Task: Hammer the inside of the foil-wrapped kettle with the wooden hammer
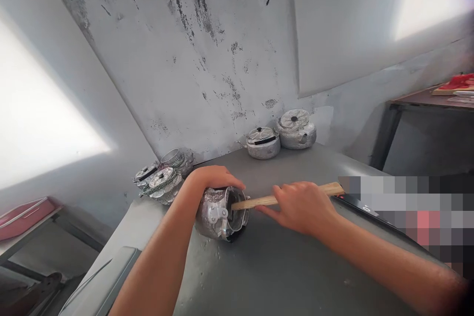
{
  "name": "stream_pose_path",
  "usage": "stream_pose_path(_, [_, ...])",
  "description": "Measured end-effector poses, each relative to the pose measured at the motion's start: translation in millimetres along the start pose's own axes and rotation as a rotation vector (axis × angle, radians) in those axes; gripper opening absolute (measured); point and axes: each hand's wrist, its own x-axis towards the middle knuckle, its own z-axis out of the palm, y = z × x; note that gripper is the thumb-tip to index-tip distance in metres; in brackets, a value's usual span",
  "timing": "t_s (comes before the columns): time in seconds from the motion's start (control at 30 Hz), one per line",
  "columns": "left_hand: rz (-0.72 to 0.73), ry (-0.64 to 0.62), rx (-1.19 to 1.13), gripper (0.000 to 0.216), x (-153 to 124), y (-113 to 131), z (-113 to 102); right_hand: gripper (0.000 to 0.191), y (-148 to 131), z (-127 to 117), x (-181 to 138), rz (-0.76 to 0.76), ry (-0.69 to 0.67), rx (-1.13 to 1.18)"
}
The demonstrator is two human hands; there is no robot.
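Observation:
A dented silver metal kettle [215,215] lies tipped on the grey table, its round mouth facing right. My left hand [218,177] is over its upper side and grips it near the rim; the fingertips are partly hidden. My right hand [301,206] is closed around the pale wooden handle of a hammer [255,202]. The handle's far end reaches into the kettle's mouth, where a dark head shows only in part. Whether that head touches the inner wall, I cannot tell.
Several dented kettles [163,177] cluster at the table's left back corner. A lidded kettle [262,144] and a larger one [298,131] stand by the stained wall. A black flat device [365,207] lies at the right edge, a grey box [114,276] front left.

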Motion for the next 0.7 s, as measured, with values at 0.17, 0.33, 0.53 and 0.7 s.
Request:
stream_pose_path(0.17, [0.001, -0.02, 0.02, 0.051, 4.2, 3.1, -1.6, 0.066, -1.7, -1.4, -0.5, -0.01, -0.001, 0.004])
stream_pose_path(0.33, [-0.015, -0.01, 0.035, 0.051, 5.2, 3.1, -0.9, 0.065, -4.4, -1.2, -1.6, -0.017, -0.008, 0.017])
stream_pose_path(0.53, [-0.002, -0.01, 0.006, 0.047, 5.8, 2.5, -1.4, 0.07, -4.1, 3.6, -0.5, 0.024, -0.039, 0.02])
stream_pose_path(0.7, [-0.055, -0.007, -0.024, 0.047, 3.1, 4.8, -2.0, 0.071, -7.2, 2.5, 0.0, 0.024, -0.064, 0.036])
